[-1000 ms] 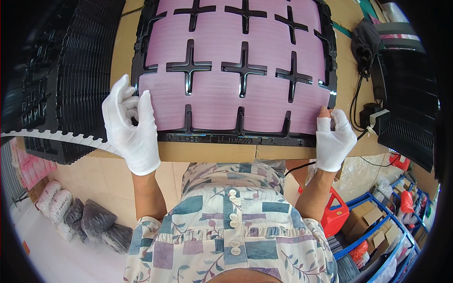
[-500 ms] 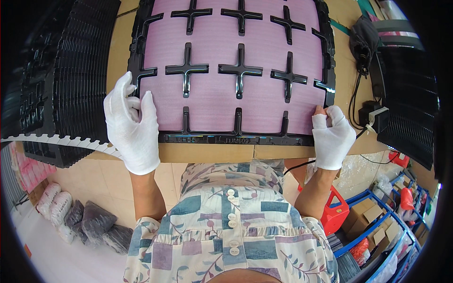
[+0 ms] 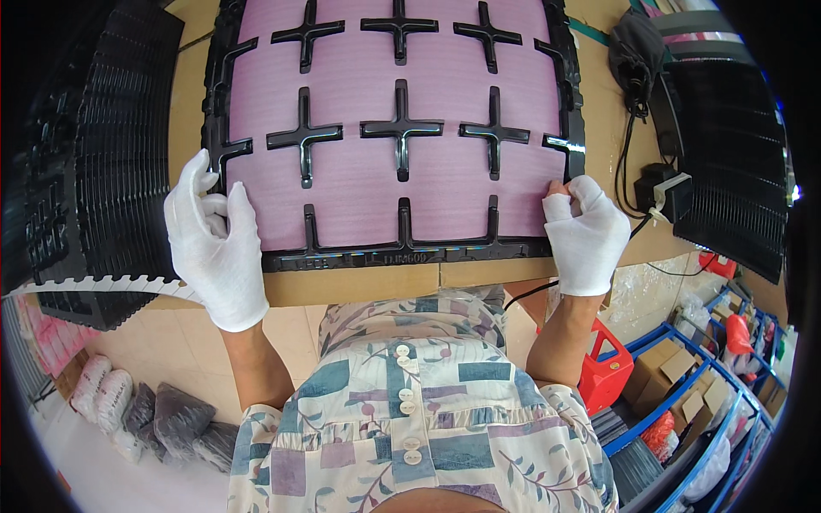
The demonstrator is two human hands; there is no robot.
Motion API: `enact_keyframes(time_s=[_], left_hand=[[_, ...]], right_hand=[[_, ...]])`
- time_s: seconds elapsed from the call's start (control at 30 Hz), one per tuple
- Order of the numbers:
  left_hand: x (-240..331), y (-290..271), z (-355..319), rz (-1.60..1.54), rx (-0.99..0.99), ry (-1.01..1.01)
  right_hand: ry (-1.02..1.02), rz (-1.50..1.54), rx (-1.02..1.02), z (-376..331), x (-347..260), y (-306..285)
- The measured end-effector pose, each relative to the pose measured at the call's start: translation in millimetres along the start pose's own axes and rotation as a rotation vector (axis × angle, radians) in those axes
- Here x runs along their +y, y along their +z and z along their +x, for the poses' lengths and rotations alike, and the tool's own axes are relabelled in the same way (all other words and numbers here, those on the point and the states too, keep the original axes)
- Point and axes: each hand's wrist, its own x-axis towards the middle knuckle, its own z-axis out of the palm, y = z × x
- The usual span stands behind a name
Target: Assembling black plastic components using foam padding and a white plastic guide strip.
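Note:
A black plastic tray (image 3: 359,258) with raised cross-shaped ribs lies in front of me, and a pink foam-like sheet (image 3: 445,192) shows between the ribs. My left hand (image 3: 215,244), in a white glove, is at the tray's left edge near the front corner. Its thumb and forefinger stand apart, the other fingers are curled, and nothing shows between them. My right hand (image 3: 586,231), gloved with bare fingertips showing, is closed in a pinch at the right front corner, where sheet and tray meet. Whatever it pinches is hidden by the fingers.
Stacked black trays (image 3: 128,145) rise at the left, with more black trays (image 3: 727,154) at the right. Beside them on the cardboard-covered table (image 3: 359,284) lie a black adapter (image 3: 663,195) with cables and a dark pouch (image 3: 637,47). A red stool (image 3: 605,368) and blue rack (image 3: 650,436) stand below.
The tray, table and both hands appear further left in the picture, as the whole view has shifted. Both hands keep about the same place at the tray's edges.

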Motion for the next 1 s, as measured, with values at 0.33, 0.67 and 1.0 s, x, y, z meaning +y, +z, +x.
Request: enact_keyframes(time_s=[0.33, 0.67, 1.0], left_hand=[[5.9, -3.0, 2.7, -0.012, -0.002, 0.023], [-1.8, -2.5, -3.0, 0.047, -0.015, 0.046], [1.1, -6.8, 0.5, 0.075, 0.007, 0.036]], right_hand=[[0.023, 0.139, -0.045, 3.6, 7.2, -5.6], [0.026, 0.094, -0.064, 7.6, 9.8, -2.1], [-0.044, -0.104, 0.024, 0.7, -5.8, -1.4]])
